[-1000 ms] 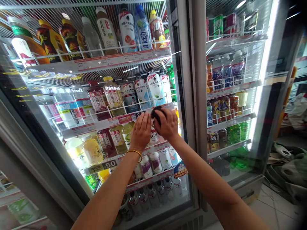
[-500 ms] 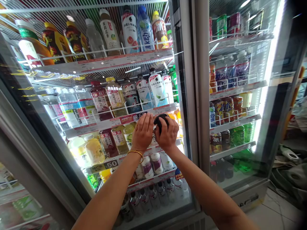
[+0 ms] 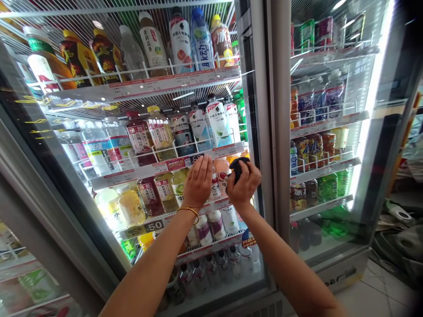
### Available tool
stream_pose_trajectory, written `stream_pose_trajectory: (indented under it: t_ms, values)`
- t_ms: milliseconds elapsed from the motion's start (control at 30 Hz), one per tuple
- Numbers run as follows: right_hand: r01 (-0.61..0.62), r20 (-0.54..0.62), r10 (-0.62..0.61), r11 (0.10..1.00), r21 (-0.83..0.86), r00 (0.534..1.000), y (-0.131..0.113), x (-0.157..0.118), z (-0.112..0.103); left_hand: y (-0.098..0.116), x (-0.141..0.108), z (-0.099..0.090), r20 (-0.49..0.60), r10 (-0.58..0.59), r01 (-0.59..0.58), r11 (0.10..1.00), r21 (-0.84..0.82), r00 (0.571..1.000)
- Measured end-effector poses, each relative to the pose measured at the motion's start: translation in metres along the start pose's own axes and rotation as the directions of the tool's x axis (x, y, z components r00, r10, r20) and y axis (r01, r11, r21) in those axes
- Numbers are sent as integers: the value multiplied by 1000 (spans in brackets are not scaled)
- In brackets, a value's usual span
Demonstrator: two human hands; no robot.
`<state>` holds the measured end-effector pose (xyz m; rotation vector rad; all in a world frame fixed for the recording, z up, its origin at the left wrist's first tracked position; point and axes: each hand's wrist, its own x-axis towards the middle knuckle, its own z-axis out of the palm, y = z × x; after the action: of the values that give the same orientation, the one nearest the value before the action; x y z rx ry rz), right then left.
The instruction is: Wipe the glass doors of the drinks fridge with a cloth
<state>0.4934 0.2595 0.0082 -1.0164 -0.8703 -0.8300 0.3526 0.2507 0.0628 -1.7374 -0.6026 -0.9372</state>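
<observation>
My left hand (image 3: 198,182) lies flat against the glass door of the drinks cooler, its fingers stretched upward and a gold bangle (image 3: 190,211) at the wrist. To its right, my right hand (image 3: 243,182) is curled round a dark rounded object (image 3: 237,169) near the right side of the same door. What exactly the dark object is cannot be made out. Behind the glass between the hands are bottles with peach-coloured contents (image 3: 222,168). White bottles with purple labels (image 3: 217,225) stand on the shelf below the hands.
A grey metal frame (image 3: 280,132) separates this cooler from another glass-fronted one at the right, with cans and bottles on its shelves. A black "50" sign (image 3: 154,226) hangs at the lower left shelf. Dark green cloth items (image 3: 396,240) lie at the far right.
My right hand has moved right, away from my left hand, with the dark object in it. More bottles now show between the hands. My left hand has stayed nearly in place.
</observation>
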Motion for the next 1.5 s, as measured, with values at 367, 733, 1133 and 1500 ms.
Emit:
stream_pose_trajectory:
  t_ms: [367,733,1133,1500]
  values:
    - [50,77,-56,995,83,995,20,51,13,0,0,-1,9,23,-23,1000,-11,1000]
    - [128,178,-152,982,141,972,-15,-6,-1,1,0,0,-18,2,-3,1000,-18,1000]
    - [-158,-119,182,970,183,976,-6,44,20,-39,-13,-34,-90,-111,113,993,18,990]
    - [521,159,-616,756,397,772,-30,-9,3,-54,-39,-35,-49,-81,84,995,59,995]
